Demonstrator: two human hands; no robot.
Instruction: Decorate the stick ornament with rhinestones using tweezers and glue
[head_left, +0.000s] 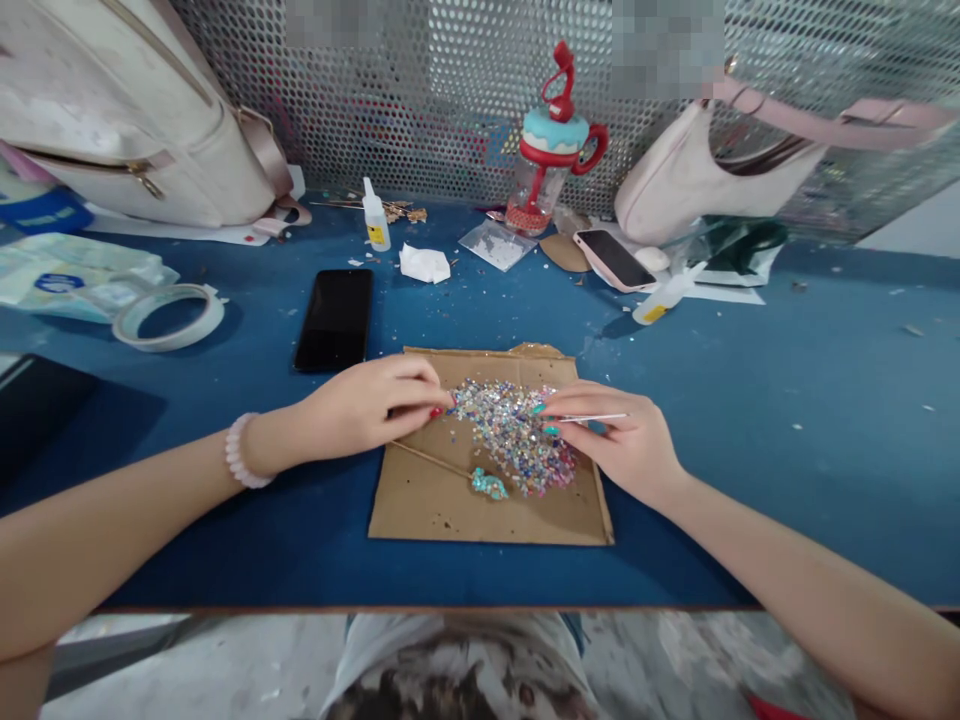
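A piece of brown cardboard (420,510) lies on the blue table, with a spread of small glittery gems (517,435) on it. My left hand (379,405) rests at the cardboard's left side, fingers pinched together at the edge of the gems; what they hold, if anything, is too small to name. My right hand (622,440) is at the right edge of the gems, its fingers closed on a thin white stick (596,417). A thin rod with a turquoise gem-covered end (489,484) lies on the cardboard below the gems, its other end near my left hand.
A black phone (335,318) and a tape roll (169,317) lie left. Behind stand a glue bottle (376,220), a red-lidded cup (541,175) and bags. Another glue bottle (664,298) and a pink-cased phone (615,260) lie at back right.
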